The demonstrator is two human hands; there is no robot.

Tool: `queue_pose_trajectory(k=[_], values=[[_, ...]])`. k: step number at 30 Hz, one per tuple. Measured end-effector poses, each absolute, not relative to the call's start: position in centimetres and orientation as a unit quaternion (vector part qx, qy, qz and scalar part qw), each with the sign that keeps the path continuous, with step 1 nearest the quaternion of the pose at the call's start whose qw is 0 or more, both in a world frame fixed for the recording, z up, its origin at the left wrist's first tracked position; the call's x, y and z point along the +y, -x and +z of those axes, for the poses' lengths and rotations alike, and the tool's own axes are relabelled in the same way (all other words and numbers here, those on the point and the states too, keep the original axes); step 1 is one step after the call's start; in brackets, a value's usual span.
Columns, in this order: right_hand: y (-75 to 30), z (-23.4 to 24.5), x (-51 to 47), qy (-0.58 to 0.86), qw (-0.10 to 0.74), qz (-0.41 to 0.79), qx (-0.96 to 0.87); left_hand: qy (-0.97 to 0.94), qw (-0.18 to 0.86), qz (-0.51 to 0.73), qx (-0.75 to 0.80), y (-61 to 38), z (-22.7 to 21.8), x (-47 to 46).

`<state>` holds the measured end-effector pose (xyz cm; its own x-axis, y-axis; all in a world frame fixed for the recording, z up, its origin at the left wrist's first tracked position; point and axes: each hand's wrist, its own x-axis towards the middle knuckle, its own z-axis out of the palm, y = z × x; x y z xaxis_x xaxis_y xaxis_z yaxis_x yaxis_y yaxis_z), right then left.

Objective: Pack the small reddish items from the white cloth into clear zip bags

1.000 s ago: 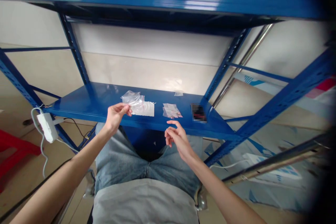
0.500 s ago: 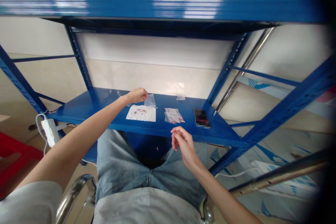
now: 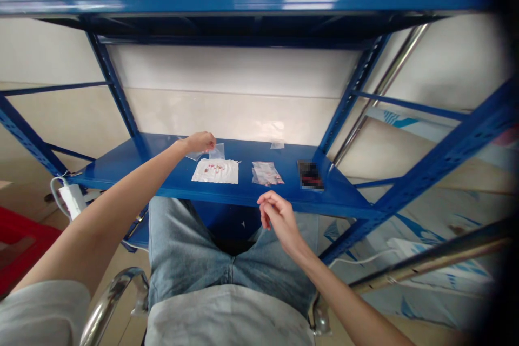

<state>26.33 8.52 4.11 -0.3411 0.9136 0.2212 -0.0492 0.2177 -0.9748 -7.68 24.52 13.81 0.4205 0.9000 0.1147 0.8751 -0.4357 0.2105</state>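
Clear plastic bag [image 3: 218, 151] sits pinched at its edge by left hand [image 3: 200, 142], low over the back of the blue shelf [image 3: 121, 165], just behind a white sheet [image 3: 215, 171] dotted with small red bits. Right hand [image 3: 278, 216] hovers off the shelf's front edge, fingers curled against the thumb; cannot tell if it pinches anything. Stack of small bags [image 3: 265, 173] and dark phone [image 3: 311, 174] lie right of the sheet.

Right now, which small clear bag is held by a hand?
The bag behind the white sheet, pinched by the left hand; the other bags lie untouched farther right.
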Motion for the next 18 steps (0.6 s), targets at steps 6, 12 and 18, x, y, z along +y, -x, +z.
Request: queue_pose_trajectory(k=[6, 12, 18], values=[[-26.1, 4.0, 8.2, 0.338, 0.448, 0.514, -0.648, -0.829, 0.082, 0.108, 0.542, 9.2, 13.1, 24.1], [-25.9, 4.2, 7.8, 0.329, 0.435, 0.508, -0.667, -0.833, 0.084, 0.111, 0.536, 8.1, 12.7, 25.2], [-25.7, 4.3, 7.5, 0.323, 0.422, 0.506, -0.679, -0.848, 0.074, 0.099, 0.516, 6.2, 12.6, 26.0]])
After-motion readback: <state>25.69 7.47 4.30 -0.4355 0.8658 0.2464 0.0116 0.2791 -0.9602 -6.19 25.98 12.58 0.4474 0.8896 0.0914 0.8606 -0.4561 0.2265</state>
